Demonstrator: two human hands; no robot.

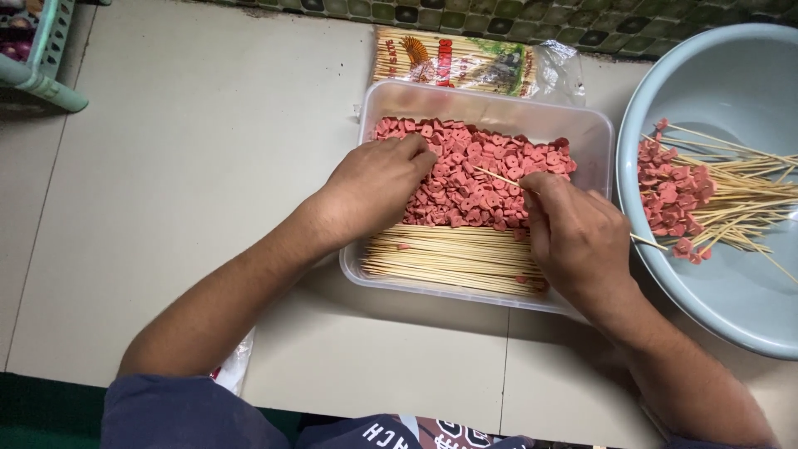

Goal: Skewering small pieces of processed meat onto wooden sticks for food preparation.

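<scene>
At the far left a pale green basket [37,58] sits at the edge of the tabletop [191,166]. The left hand [374,187] reaches into a clear plastic tub [490,104], its fingers [416,150] curled down onto the heap of pink sausage slices [474,179]; whether they pinch a slice I cannot tell, since the fingertips are hidden. Along the tub's near side lies a layer of bare bamboo skewers [449,258]. Behind the tub is a printed bag of skewers [465,62]. The right hand [578,237] is closed around a single skewer [499,177], whose tip points left over the slices. Furthest right, a pale blue basin [723,75] holds finished skewers [698,204] threaded with slices.
</scene>
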